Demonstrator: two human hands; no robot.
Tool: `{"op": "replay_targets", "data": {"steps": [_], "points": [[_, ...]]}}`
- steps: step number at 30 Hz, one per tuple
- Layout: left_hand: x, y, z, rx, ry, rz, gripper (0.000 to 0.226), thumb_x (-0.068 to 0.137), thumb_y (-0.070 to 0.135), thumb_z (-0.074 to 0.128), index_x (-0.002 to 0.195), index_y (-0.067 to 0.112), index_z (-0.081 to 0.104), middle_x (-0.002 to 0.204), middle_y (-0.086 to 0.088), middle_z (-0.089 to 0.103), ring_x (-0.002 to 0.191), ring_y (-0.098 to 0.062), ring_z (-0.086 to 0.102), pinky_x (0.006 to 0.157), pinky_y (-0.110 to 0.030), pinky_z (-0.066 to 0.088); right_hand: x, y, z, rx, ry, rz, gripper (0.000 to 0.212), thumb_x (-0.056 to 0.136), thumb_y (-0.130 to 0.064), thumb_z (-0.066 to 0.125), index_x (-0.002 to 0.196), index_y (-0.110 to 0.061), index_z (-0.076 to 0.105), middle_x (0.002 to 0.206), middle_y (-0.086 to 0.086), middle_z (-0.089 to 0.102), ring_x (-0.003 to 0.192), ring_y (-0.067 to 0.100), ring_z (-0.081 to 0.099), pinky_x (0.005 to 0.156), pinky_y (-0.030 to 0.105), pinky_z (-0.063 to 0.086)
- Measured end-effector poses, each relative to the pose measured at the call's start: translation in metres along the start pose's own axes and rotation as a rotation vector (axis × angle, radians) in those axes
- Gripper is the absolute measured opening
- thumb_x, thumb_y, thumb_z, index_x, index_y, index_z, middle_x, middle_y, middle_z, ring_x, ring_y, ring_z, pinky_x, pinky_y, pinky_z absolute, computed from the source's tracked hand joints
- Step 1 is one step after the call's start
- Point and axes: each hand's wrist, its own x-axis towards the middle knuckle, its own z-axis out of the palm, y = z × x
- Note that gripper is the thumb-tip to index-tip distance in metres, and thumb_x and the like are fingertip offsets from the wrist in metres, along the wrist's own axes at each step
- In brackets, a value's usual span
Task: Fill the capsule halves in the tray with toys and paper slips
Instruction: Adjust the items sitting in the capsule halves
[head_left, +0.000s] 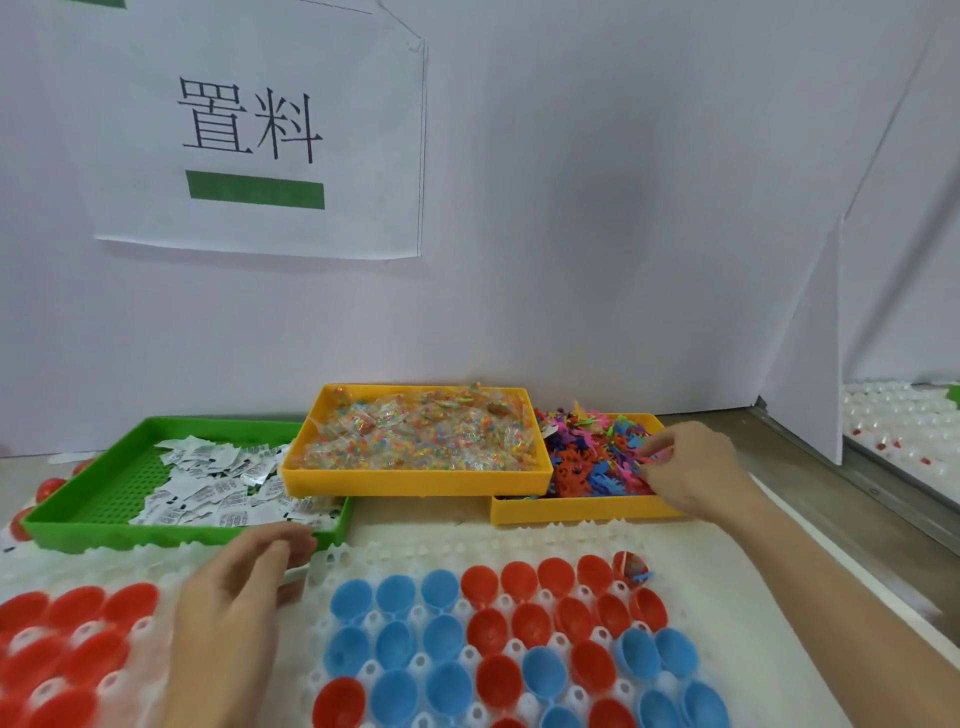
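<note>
At about nine o'clock of the view, a green tray (78, 512) sits on the table (810, 447), with a heap of folded paper slips (218, 486) filling its right half. A few loose red capsule halves (49, 488) lie just beside its left wall. Below it, at seven o'clock, red halves (78, 649) rest open side up in the white moulded tray (519, 540) that spreads across the near edge.

The left hand (234, 592) lies at six o'clock over that white tray, just below the green one. Its fingers (280, 545) are loosely curled and close together, and a white slip (296, 574) shows under them; whether they pinch it cannot be told.

At the centre, a yellow tray (415, 480) full of small clear packets of coloured beads (415, 434) overlaps the green tray's right corner and the second yellow tray (571, 512) at three o'clock. That one holds a pile of small coloured plastic toys (587, 457). The right hand (691, 467) reaches into it, thumb and fingers (657, 452) pinched together on toys in the pile.

At five o'clock, blue capsule halves (395, 644) and red ones (519, 608) sit in rows, nearly all bare inside. One red half (631, 566) in the far right corner of the rows holds a toy.

On the wall at eleven o'clock hangs a paper sign (260, 130).
</note>
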Motion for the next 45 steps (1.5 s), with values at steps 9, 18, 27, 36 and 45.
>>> {"op": "replay_targets", "data": {"steps": [9, 18, 27, 36, 45], "points": [[0.000, -0.001, -0.001, 0.010, -0.004, 0.001, 0.030, 0.098, -0.003, 0.046, 0.088, 0.008, 0.072, 0.090, -0.014, 0.073, 0.090, -0.030, 0.066, 0.056, -0.016, 0.053, -0.032, 0.018, 0.015, 0.650, 0.112, -0.044, 0.011, 0.089, -0.013, 0.072, 0.087, -0.024, 0.073, 0.089, -0.009, 0.071, 0.084, 0.008, 0.067, 0.066, 0.020, 0.049], [0.004, -0.007, -0.002, -0.033, 0.005, -0.026, 0.031, 0.097, -0.002, 0.045, 0.085, 0.010, 0.071, 0.085, -0.015, 0.073, 0.081, -0.025, 0.066, 0.055, -0.012, 0.052, -0.046, 0.014, -0.006, 1.190, -0.103, 0.021, 0.007, 0.099, -0.009, 0.057, 0.102, -0.011, 0.063, 0.084, 0.009, 0.077, 0.073, 0.021, 0.074, 0.057, 0.023, 0.053], [0.000, -0.005, -0.001, 0.007, 0.025, -0.028, 0.031, 0.097, 0.002, 0.047, 0.085, 0.013, 0.074, 0.082, -0.006, 0.075, 0.092, -0.036, 0.066, 0.076, -0.039, 0.049, -0.107, 0.012, -0.009, 0.808, -0.109, -0.238, 0.017, 0.087, -0.008, 0.072, 0.093, -0.023, 0.075, 0.072, 0.000, 0.071, 0.062, 0.010, 0.066, 0.057, 0.016, 0.051], [-0.006, 0.000, 0.005, 0.033, 0.043, -0.036, 0.038, 0.097, 0.004, 0.048, 0.080, 0.022, 0.076, 0.083, -0.004, 0.075, 0.091, -0.033, 0.067, 0.079, -0.043, 0.049, -0.116, 0.021, -0.006, 0.672, -0.102, -0.266, 0.027, 0.079, 0.001, 0.079, 0.073, -0.025, 0.079, 0.076, -0.009, 0.076, 0.074, 0.007, 0.072, 0.070, 0.016, 0.057], [-0.008, 0.004, 0.007, 0.039, 0.049, -0.041, 0.030, 0.097, 0.003, 0.049, 0.084, 0.014, 0.074, 0.085, -0.006, 0.074, 0.090, -0.029, 0.067, 0.078, -0.041, 0.048, -0.114, 0.010, 0.000, 0.510, 0.077, -0.399, 0.029, 0.080, -0.003, 0.079, 0.079, -0.032, 0.076, 0.076, -0.027, 0.070, 0.075, -0.002, 0.066, 0.062, 0.006, 0.047]]}}
